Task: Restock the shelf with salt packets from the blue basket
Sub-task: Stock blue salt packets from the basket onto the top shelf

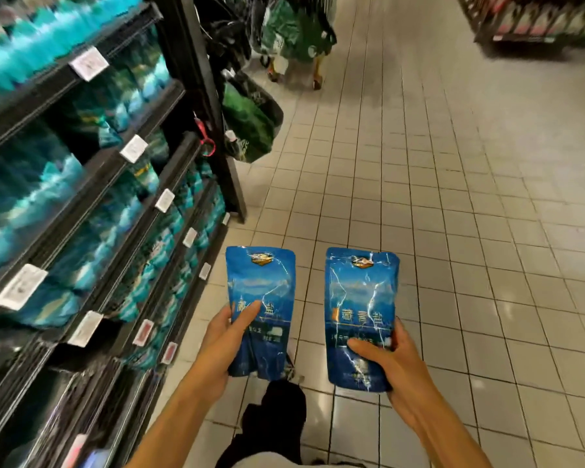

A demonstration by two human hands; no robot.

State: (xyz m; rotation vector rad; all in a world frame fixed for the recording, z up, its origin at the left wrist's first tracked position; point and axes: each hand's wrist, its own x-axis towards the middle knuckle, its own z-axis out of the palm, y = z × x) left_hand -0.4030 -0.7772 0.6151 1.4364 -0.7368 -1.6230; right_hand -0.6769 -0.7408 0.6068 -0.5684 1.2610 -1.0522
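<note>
I hold two blue salt packets upright over the tiled floor. My left hand (222, 346) grips the lower part of the left salt packet (260, 285), thumb across its front. My right hand (394, 369) grips the bottom of the right salt packet (363, 298), thumb on its face. The black shelf (122, 211) runs along the left, its tiers holding several teal and blue packets behind white price tags. The blue basket is out of view.
Green bags (250, 119) hang from the shelf's end post. A trolley loaded with green bags (294, 32) stands farther down the aisle. Another shelf unit (534, 25) is at the far right. My dark trouser leg (277, 420) shows below the packets.
</note>
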